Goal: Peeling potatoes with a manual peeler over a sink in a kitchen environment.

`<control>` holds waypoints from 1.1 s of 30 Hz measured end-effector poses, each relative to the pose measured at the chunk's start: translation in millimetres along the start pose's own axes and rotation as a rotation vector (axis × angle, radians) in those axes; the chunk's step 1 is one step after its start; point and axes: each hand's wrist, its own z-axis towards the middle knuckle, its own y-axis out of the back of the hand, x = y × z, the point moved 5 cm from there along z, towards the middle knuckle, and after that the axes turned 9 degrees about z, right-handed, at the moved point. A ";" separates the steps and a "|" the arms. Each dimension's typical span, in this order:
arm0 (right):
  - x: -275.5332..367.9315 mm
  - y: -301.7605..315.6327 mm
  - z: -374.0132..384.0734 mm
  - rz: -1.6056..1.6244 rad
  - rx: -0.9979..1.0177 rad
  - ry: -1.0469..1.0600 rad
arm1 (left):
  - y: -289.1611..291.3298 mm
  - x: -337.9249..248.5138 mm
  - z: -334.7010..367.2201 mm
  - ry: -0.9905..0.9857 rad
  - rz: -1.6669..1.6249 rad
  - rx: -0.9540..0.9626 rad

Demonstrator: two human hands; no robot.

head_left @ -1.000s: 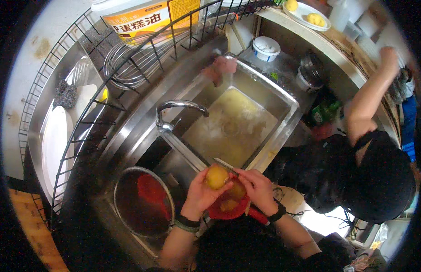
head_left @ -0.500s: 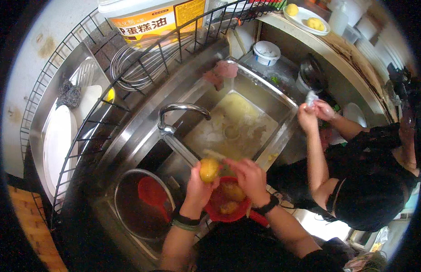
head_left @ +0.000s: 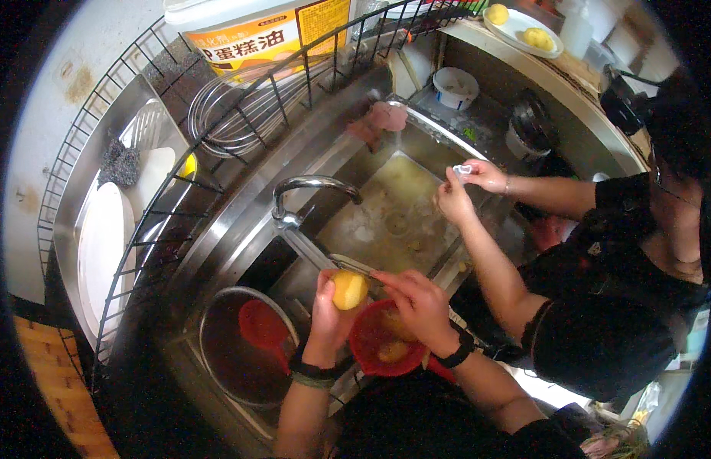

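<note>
A yellow potato (head_left: 351, 290), its skin partly pared away, is gripped in my left hand (head_left: 326, 310). My right hand (head_left: 418, 302) closes round the end of a slim metal peeler (head_left: 350, 265), which reaches across the potato's upper side. Below my hands sits a red plastic strainer (head_left: 363, 357) with a handle, holding a few brownish-yellow potatoes (head_left: 393, 350). My right fingers partly cover the strainer's rim and the peeler's handle.
The sink basin (head_left: 447, 268) lies ahead under a curved faucet (head_left: 317, 183). At left, a large pot (head_left: 206, 359) contains a red scoop (head_left: 263, 325). A co-worker's hands (head_left: 470, 187) hold something small and white over the sink's right side. A black wire rack (head_left: 149, 256) borders the left.
The peeler has moved up onto the potato, whose visible side now looks paler. The co-worker's hands have come leftward over the sink edge with the white thing.
</note>
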 end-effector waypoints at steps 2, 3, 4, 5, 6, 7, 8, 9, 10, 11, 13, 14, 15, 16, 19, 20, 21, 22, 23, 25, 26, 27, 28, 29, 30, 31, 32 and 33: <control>0.6 -0.7 0.1 -0.031 0.033 -0.021 | -1.1 -4.2 -0.2 -0.032 -0.001 -0.062; -0.7 -2.6 0.2 -0.046 0.060 -0.053 | 1.8 -6.9 0.4 -0.078 0.070 -0.048; -2.0 -4.5 2.0 -0.063 0.088 -0.079 | 7.8 -8.6 1.7 -0.124 0.141 -0.034; -17.0 -11.1 1.3 -0.120 0.157 -0.162 | 10.1 -8.2 1.7 -0.164 0.212 -0.015; -39.2 -17.6 -1.9 -0.051 0.148 -0.229 | -2.2 -17.2 -3.8 -0.247 0.216 0.068; -62.4 -22.6 -4.2 0.014 0.131 -0.300 | -19.5 -30.8 -12.0 -0.325 0.222 0.168; -65.6 -23.7 -2.7 0.083 0.138 -0.369 | -28.9 -36.6 -21.8 -0.412 0.215 0.235; -59.1 -22.1 -2.5 0.128 0.063 -0.317 | -17.7 -30.1 -18.9 -0.373 0.238 0.156; -53.9 -15.3 2.5 0.116 0.009 -0.245 | -14.0 -29.2 0.4 -0.298 0.247 0.127; -35.0 -10.8 14.6 0.112 -0.021 -0.169 | -8.2 -30.3 2.3 -0.233 0.188 0.053; -3.6 -7.9 7.8 0.030 -0.011 -0.054 | 0.3 -29.4 2.6 -0.114 0.082 -0.038; 4.3 -8.0 8.5 -0.035 -0.012 0.021 | 3.9 -28.2 1.9 -0.059 0.035 -0.054; 11.2 -5.1 5.3 -0.110 -0.018 0.088 | 4.3 -22.3 0.8 0.000 -0.026 -0.074; 17.6 -3.9 4.3 -0.165 -0.032 0.157 | 2.4 -21.2 0.8 -0.030 -0.009 -0.081; 14.0 -2.1 5.2 -0.084 0.030 0.093 | -0.3 -21.2 3.6 -0.126 0.102 -0.076; 9.7 -4.7 4.9 -0.010 0.068 0.027 | 11.1 -20.7 5.0 -0.164 0.183 -0.063; -12.7 -7.1 3.5 0.000 0.084 -0.095 | 9.3 -22.9 5.5 -0.198 0.262 -0.036; -47.4 -13.0 0.1 0.011 0.099 -0.218 | 1.4 -23.3 -0.8 -0.215 0.182 0.042; -61.5 -17.6 2.9 0.030 0.116 -0.339 | -9.9 -32.4 -11.3 -0.232 0.106 0.116; -43.2 -17.3 6.5 0.240 0.019 -0.236 | -7.1 -34.0 -13.1 -0.190 0.035 0.185; -25.1 -13.0 8.4 0.349 -0.018 -0.188 | 1.1 -27.5 -0.6 -0.168 0.059 0.175; -8.1 -10.0 8.4 0.327 0.073 -0.210 | 9.9 -16.9 -2.3 -0.132 -0.056 0.222; 5.2 -5.7 14.4 0.307 0.074 -0.146 | 10.3 -19.6 0.9 -0.116 -0.159 0.296; 12.4 -5.4 10.9 0.281 0.079 -0.107 | 10.7 -20.7 1.4 -0.094 -0.183 0.276; 16.6 -7.6 7.3 0.256 0.085 -0.067 | 8.2 -23.4 0.8 -0.073 -0.207 0.255; 18.7 -8.2 4.2 0.137 0.097 -0.011 | 1.9 -23.2 0.3 -0.052 -0.243 0.235; 21.0 -10.1 1.1 0.019 0.110 0.045 | -5.5 -24.1 -1.4 -0.032 -0.303 0.223; 25.5 -10.8 -0.2 -0.095 0.119 0.105 | -15.5 -28.8 -3.9 -0.014 -0.358 0.213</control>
